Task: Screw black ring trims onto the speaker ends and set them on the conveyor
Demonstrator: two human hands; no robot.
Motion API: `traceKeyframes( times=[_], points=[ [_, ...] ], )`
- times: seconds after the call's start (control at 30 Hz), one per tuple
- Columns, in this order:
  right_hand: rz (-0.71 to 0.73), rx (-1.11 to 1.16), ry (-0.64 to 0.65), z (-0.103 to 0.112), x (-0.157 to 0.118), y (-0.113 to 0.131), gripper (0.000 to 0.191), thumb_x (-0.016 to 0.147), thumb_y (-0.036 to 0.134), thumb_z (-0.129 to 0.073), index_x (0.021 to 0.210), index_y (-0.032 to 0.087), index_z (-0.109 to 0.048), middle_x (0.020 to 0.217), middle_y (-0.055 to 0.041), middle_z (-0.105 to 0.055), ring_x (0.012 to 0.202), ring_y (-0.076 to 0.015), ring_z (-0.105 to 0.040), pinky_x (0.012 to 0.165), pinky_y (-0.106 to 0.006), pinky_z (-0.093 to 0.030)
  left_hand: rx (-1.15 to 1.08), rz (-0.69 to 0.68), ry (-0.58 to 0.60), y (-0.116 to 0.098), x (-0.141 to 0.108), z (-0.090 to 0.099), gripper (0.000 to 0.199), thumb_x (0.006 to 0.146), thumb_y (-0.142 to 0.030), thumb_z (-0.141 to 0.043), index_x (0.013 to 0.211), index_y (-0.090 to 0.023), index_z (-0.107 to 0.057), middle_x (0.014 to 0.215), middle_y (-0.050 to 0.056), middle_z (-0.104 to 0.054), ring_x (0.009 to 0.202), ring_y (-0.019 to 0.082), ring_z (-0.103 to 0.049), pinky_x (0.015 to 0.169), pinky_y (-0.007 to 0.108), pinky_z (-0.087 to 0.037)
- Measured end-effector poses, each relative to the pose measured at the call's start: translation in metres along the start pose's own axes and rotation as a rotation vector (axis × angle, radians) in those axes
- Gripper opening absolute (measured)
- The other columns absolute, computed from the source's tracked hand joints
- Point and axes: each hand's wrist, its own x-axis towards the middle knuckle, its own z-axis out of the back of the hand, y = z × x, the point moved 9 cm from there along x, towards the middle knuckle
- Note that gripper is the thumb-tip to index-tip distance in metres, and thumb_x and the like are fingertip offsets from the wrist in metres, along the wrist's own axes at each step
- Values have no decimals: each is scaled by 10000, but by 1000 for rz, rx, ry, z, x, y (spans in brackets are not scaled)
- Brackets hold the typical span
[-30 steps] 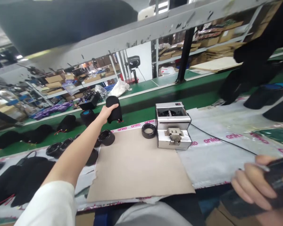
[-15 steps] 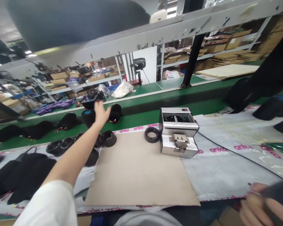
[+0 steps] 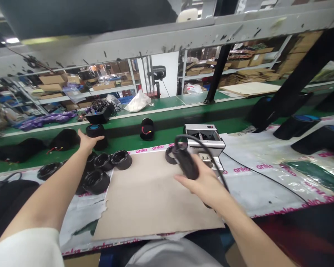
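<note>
My left hand (image 3: 87,144) reaches over the green belt with its fingers spread. Beside it, and partly behind it, stands a black cylinder with a blue top (image 3: 97,129); whether they touch I cannot tell. In my right hand (image 3: 208,181) is a black corded electric screwdriver (image 3: 187,163), slightly blurred and held above the cardboard sheet (image 3: 153,200). A black ring (image 3: 171,155) lies behind the screwdriver, next to the silver screw feeder (image 3: 203,135). Farther back, a black cylinder with red and yellow wires (image 3: 147,129) is on the belt.
Several black ring-shaped parts (image 3: 121,159) crowd the cardboard's left side. Black fabric-like pieces (image 3: 11,204) lie at far left. At right, large black cylinders with blue ends (image 3: 296,128) rest near a slanted black post (image 3: 289,78). A cable (image 3: 261,176) crosses the covered bench.
My right hand has come from the lower right to above the cardboard with the screwdriver. My left hand has moved left, beside the blue-topped cylinder. The wired cylinder now sits farther right.
</note>
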Motion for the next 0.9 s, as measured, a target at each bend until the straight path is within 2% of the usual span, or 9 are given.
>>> traceKeyframes(
  times=[0.13, 0.2, 0.3, 0.4, 0.47, 0.53, 0.63, 0.73, 0.9],
  points=[
    [85, -220, 7, -41, 32, 22, 403, 950, 167, -717, 1339, 259, -665, 1316, -39, -700, 1162, -219, -715, 1000, -293, -586, 3, 203, -197, 11, 12, 16, 704, 637, -438, -974, 1113, -128, -557, 1051, 30, -731, 1355, 403, -632, 1178, 695, -468],
    [71, -333, -19, -57, 46, 24, 343, 1002, 125, -670, 1337, 197, -658, 1405, -88, -646, 1167, -234, -704, 1049, -359, -591, -16, 207, -234, 2, 11, 24, 644, 623, -407, -961, 1068, -136, -581, 1033, 9, -741, 1317, 376, -657, 1160, 643, -497],
    [4, -482, -55, -71, 60, 19, 363, 1055, 178, -676, 1411, 152, -607, 1481, -136, -581, 1095, -225, -701, 1001, -430, -634, -51, 140, -257, -23, 0, 37, 703, 644, -398, -947, 1195, -128, -604, 1194, 23, -756, 1340, 333, -653, 1181, 565, -502],
    [-66, -587, -44, -80, 67, 9, 408, 1067, 249, -710, 1445, 152, -593, 1457, -139, -587, 1118, -230, -691, 984, -432, -649, -100, 42, -244, -57, -29, 46, 789, 635, -358, -977, 1308, -169, -612, 1352, 45, -746, 1361, 327, -665, 1209, 545, -517],
    [-101, -624, -13, -85, 71, 2, 414, 1064, 268, -723, 1440, 149, -598, 1413, -133, -611, 1116, -233, -693, 975, -428, -654, -136, -15, -245, -78, -62, 51, 812, 607, -316, -998, 1320, -208, -626, 1388, 57, -742, 1372, 353, -669, 1223, 564, -524],
    [-119, -635, 16, -88, 75, -5, 417, 1065, 283, -725, 1440, 150, -599, 1387, -129, -624, 1106, -231, -696, 963, -423, -657, -175, -7, -212, -89, -101, 48, 812, 579, -294, -1007, 1303, -241, -641, 1368, 64, -751, 1354, 376, -685, 1195, 561, -560],
    [-108, -613, 45, -90, 80, -10, 424, 1081, 317, -704, 1456, 156, -588, 1339, -123, -643, 1078, -224, -701, 948, -412, -655, -233, 28, -88, -91, -161, 23, 936, 499, -311, -1052, 1331, -275, -624, 1340, 78, -756, 1318, 412, -712, 1130, 559, -612],
    [-71, -569, 78, -91, 80, -10, 413, 1089, 341, -691, 1450, 164, -594, 1290, -114, -663, 1071, -221, -703, 972, -420, -645, -265, -25, 9, -91, -210, -16, 1025, 501, -406, -1074, 1400, -319, -589, 1392, 90, -721, 1329, 429, -708, 1112, 577, -621],
    [5, -460, 153, -91, 66, 3, 461, 1057, 314, -729, 1471, 165, -587, 1283, -110, -677, 1086, -228, -704, 981, -422, -638, -368, 79, 97, -65, -252, -88, 999, 594, -471, -1043, 1449, -356, -539, 1503, 113, -635, 1456, 447, -615, 1215, 641, -530]
  ],
)
